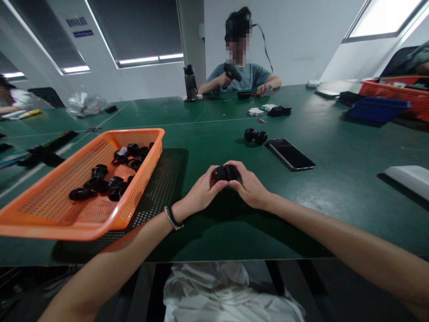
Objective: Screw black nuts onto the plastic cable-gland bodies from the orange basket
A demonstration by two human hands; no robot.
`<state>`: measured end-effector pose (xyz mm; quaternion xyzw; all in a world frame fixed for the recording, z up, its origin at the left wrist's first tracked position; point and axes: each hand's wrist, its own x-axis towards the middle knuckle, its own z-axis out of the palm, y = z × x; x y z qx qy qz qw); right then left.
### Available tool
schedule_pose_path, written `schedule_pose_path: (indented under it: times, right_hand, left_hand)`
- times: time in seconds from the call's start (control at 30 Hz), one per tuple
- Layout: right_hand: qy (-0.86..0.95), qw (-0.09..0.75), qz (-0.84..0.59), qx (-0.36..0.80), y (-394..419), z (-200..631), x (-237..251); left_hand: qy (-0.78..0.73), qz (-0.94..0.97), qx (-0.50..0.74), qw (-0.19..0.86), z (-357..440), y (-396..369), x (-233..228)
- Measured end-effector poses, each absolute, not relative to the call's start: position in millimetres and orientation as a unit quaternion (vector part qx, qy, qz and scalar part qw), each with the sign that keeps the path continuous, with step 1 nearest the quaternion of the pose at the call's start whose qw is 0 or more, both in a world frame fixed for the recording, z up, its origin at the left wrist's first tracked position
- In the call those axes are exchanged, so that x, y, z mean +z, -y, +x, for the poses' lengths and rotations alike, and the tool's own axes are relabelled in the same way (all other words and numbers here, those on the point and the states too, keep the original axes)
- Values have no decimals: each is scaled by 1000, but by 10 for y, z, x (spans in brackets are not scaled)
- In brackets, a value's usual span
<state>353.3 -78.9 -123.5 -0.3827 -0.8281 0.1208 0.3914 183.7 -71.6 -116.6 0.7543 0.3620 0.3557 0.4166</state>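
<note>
- so the black round part (225,172) is small, dark, kinda glossy plastic, looks like two ring-shaped pieces pushed together side by side
- it's lying sideways, held just above the green bench (335,179), near-center
- left hand (201,192) grips its left end, right hand (250,188) its right end, fingertips curled over the top

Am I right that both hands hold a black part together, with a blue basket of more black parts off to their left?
Not quite: the basket is orange, not blue, as the head view shows. The rest stands: left hand and right hand hold one black part together, and the basket with more black parts lies to their left.
</note>
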Motion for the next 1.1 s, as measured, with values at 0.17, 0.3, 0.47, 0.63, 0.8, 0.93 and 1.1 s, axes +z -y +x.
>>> schedule_pose_path:
  times: [0.17, 0.3, 0.47, 0.63, 0.8, 0.93, 1.1]
  right_hand:
    - [855, 364, -363, 74, 692, 3597, -1229]
    - [884, 349, -313, 8, 633, 3664, -1221]
    - [899, 351, -259, -47, 610, 3706, -1230]
    - [895, 361, -255, -62, 615, 3694, -1242]
    - [880, 364, -303, -38, 655, 3647, -1239]
    - [866, 368, -339, -1, 685, 3613, -1249]
    - [848, 385, -363, 34, 710, 3573, -1266]
  left_hand:
    - [-317, 701, 335, 544, 1881, 666, -1225]
    - [-288, 613, 324, 660, 1921, 642, -1279]
    - [-270, 555, 250, 746, 1906, 637, -1276]
    - [-266, 514, 263, 772, 1902, 675, -1245]
    - [-269, 461, 303, 789, 1922, 722, -1207]
    - [-279, 473, 336, 765, 1936, 730, -1216]
    - [-308, 554, 369, 680, 1952, 693, -1275]
